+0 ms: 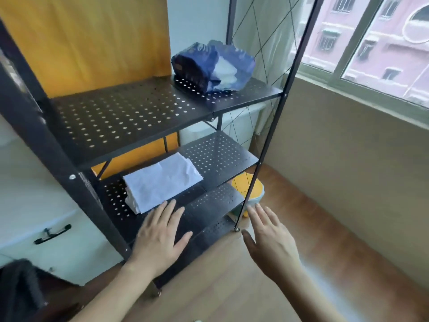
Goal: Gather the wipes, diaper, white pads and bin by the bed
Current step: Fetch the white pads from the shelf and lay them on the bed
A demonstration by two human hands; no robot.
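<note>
White pads: we see the folded stack of white pads (pixel 162 182) on the middle tier of the black perforated metal shelf rack (pixel 120 117), near its front edge.
Left hand (pixel 160 238): ours, empty, fingers spread, just in front of the stack.
Right hand (pixel 271 238): ours, empty and splayed, off the rack's front corner post.
Blue crinkled plastic pack (pixel 212 66): on the tier above, torn open, white contents showing.
Yellow-topped bin (pixel 249 189): on the floor behind the rack's lower tiers.
Risk: a one-handed lift could fan the loose stack apart; we might snag the post reaching the bin.
</note>
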